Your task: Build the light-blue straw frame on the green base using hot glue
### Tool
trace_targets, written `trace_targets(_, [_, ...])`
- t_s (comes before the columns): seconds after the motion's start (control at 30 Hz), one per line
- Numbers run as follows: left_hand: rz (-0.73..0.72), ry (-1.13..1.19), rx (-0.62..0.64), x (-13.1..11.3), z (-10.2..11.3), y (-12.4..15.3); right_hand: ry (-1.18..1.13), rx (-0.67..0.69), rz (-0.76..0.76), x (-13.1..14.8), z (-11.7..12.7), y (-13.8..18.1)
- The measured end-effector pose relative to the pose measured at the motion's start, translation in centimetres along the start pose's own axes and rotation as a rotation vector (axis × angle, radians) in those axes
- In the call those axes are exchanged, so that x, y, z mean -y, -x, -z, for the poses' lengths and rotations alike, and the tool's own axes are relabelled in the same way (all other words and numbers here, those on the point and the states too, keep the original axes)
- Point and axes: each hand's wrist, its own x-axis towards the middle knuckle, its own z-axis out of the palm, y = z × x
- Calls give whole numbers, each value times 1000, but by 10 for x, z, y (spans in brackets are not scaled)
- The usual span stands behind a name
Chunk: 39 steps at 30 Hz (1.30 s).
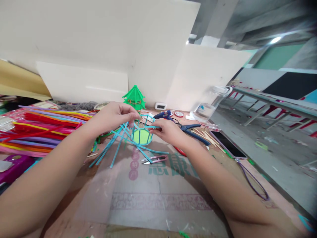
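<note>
So, the little blue frame [139, 136] mid-picture already stands on a green base [144, 137]; blue strips [115, 156] fan out left of centre, seemingly unused. Right hand [166, 130] pinches a blue piece [153, 127]; left hand [115, 114] curled, grip unclear.

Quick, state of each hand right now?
Left hand: closed, apparently pinching the light-blue, fuzzy-strip frame with the flat yellow-green base.
Right hand: closed, pinching a thin light-blue fuzzy strip at that frame.
</note>
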Motion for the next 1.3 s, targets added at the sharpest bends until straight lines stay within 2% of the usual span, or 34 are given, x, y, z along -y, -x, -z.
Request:
trace_targets(0.13, [-71, -137, -44, 5, 2, -1, 20, -2, -20, -2, -2, 0])
trace_targets(0.3, [-226, -317, 4, 14, -12, -8, -57, -17, 10, 1, 4, 1])
trace_targets(0.4, [-211, -348, -23, 19, -14, -11, -97, -74, 87, 6, 11, 2])
trace_targets(0.5, [-246, -357, -23, 23, -13, -12, -104, -134, 101, 8, 14, 2])
trace_targets(0.63, [-278, -369, 40, 24, -14, -13, -127, -198, 116, 8, 5, 2])
trace_targets(0.77, [-275, -351, 50, 23, -16, -13, -118, -225, 101, 11, -4, 3])
trace_targets(1.1, [-236, -264, 74, 12, -20, -10, 38, -216, 124, 12, -9, 3])
trace_targets(1.3, [-239, -336, 86, 10, -22, -9, -78, -213, 129, 15, -11, 1])
